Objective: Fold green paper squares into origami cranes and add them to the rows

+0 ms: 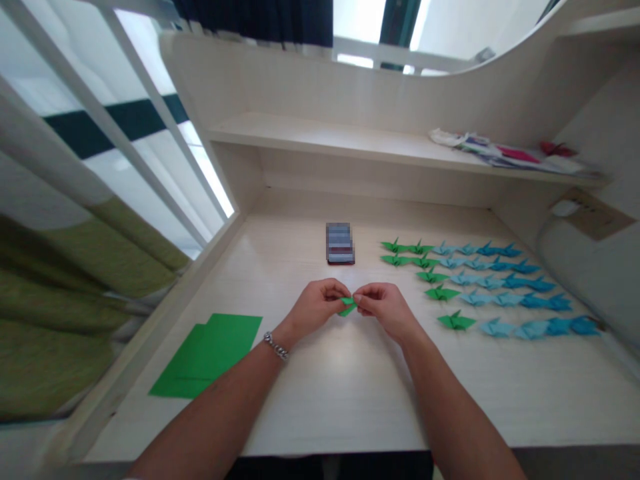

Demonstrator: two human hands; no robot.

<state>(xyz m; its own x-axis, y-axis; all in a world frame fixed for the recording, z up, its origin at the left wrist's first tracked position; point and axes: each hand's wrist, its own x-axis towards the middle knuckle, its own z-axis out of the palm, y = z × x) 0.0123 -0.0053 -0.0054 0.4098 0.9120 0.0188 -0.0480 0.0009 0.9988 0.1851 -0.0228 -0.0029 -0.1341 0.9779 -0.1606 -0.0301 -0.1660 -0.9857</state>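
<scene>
Both my hands meet over the middle of the pale wooden desk (320,393), pinching one small folded piece of green paper (347,306). My left hand (316,305), with a metal bracelet at its wrist, grips the paper's left side with closed fingers. My right hand (384,307) pinches its right side. Most of the paper is hidden between the fingertips.
A stack of flat green paper sheets (210,353) lies at the front left. Rows of finished green paper cranes (434,277) and blue paper cranes (515,287) fill the right side. A phone (340,244) lies behind my hands. A shelf (350,141) above holds papers (505,157).
</scene>
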